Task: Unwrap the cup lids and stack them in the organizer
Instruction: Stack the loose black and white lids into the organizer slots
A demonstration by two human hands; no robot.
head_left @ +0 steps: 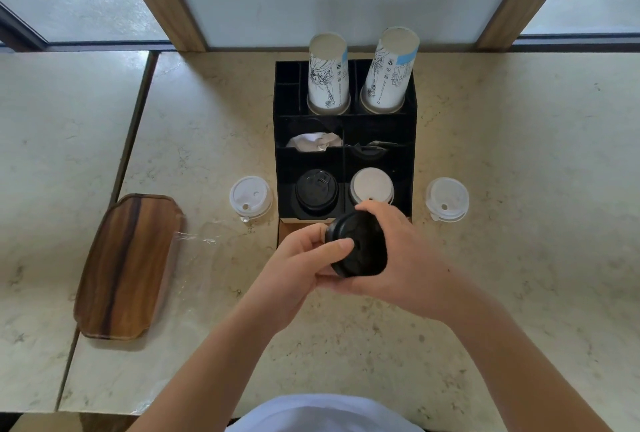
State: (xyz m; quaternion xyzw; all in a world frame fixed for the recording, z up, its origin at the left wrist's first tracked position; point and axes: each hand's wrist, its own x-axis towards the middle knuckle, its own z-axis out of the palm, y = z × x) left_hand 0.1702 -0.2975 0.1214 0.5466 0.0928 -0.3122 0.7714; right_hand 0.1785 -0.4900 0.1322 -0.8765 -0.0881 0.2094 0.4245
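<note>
Both forearms are bare from the bottom edge of the view up to the left hand [301, 258] and right hand [405, 258], with no sleeves, and a white garment [322, 414] covers the torso at the bottom.

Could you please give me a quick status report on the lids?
Both hands, left and right, grip black lids. Organizer ahead, black stack front-left. Nothing in the way.
</note>
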